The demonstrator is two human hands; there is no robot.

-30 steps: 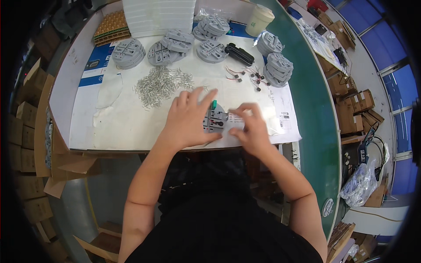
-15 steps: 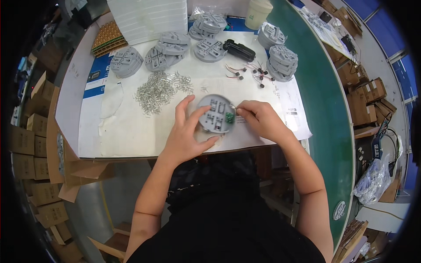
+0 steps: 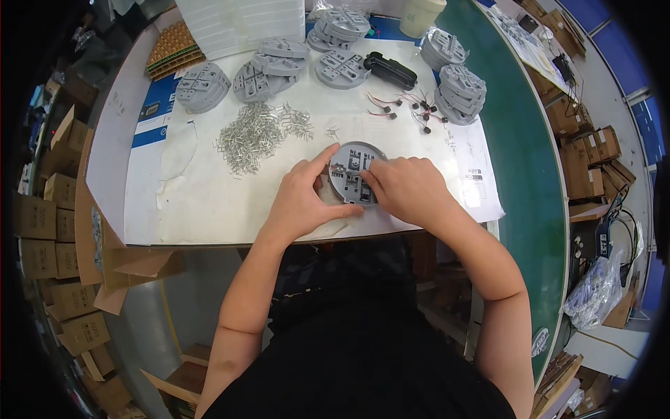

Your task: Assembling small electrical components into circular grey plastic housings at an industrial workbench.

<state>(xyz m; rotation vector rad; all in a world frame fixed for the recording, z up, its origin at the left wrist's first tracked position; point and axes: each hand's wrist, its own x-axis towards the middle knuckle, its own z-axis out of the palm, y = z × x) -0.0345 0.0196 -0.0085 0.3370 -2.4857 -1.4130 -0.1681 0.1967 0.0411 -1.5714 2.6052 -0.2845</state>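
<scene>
A round grey plastic housing (image 3: pixel 345 184) with slots and small metal pieces on its face lies tilted near the front of the table. My left hand (image 3: pixel 301 197) grips it by the left rim, thumb at the lower edge and fingers at the upper left. My right hand (image 3: pixel 414 190) bends over the housing's right side with its fingertips pinched against the face; what they hold, if anything, is hidden. Behind my left hand lies a heap of small metal clips (image 3: pixel 250 138). Several small black round parts with red and black wires (image 3: pixel 424 115) are scattered beyond my right hand.
Stacks of similar grey housings stand along the back (image 3: pixel 281 57) and at the right (image 3: pixel 460 94). A black plastic case (image 3: pixel 391 70), a pale tub (image 3: pixel 421 17) and white foam sheets (image 3: pixel 241 28) are at the rear. Cardboard boxes (image 3: pixel 75 311) fill the left side.
The housing has turned, and its green part no longer shows. My right hand has moved left from the rim onto the face. The view has shifted slightly.
</scene>
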